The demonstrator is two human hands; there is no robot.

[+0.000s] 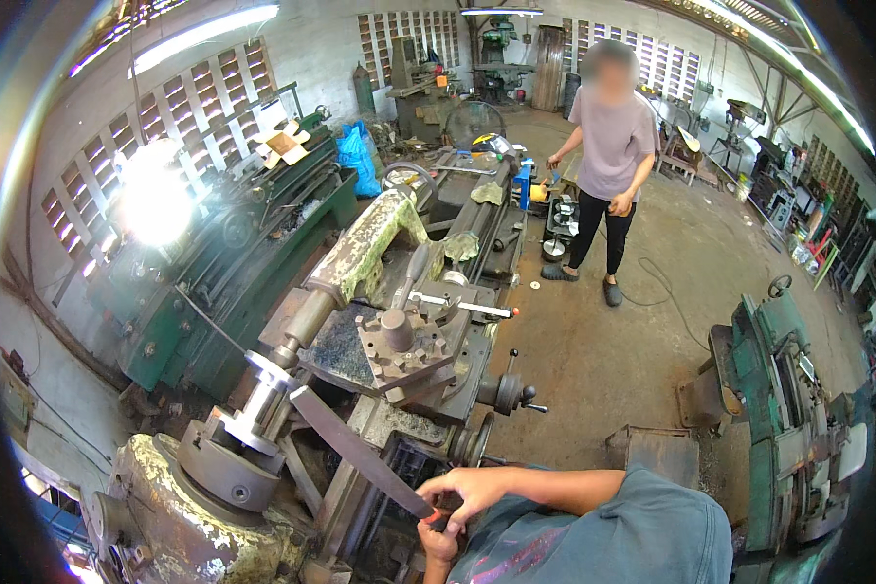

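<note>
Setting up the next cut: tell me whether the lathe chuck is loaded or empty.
Loaded. A bright round metal workpiece sticks out of the lathe chuck toward the tailstock. The flat file lies against it.

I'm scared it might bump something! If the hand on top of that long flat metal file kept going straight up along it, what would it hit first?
Probably the shiny metal workpiece held in the lathe chuck. The right hand points along the file, whose tip already reaches that piece. Depth is hard to judge here, so the file may lie just in front.
</note>
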